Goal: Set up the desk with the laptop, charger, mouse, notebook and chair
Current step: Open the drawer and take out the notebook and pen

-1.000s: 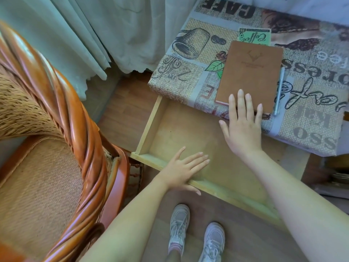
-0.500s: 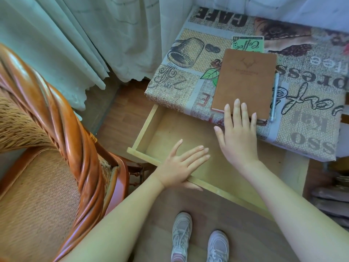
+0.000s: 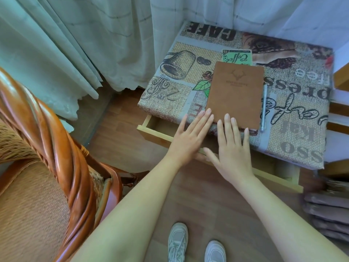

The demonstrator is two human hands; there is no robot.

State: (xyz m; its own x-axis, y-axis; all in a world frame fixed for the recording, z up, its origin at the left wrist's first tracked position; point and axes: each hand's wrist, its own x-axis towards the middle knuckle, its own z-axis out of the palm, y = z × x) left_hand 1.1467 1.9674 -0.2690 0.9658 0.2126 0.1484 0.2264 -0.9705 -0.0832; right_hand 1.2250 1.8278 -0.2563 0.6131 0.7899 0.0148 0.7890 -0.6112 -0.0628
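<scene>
My right hand [image 3: 231,148] is nearer — flat, fingers straight, tips at the brown leather notebook's [image 3: 235,95] near edge, long axis running away; left hand [image 3: 188,140] flat too.

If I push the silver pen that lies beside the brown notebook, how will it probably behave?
The pen looks slim and round, so it would probably roll sideways rather than slide. The woven-looking tablecloth may slow it. The notebook lies along its left side and would likely stop a roll that way. It seems light.
</scene>
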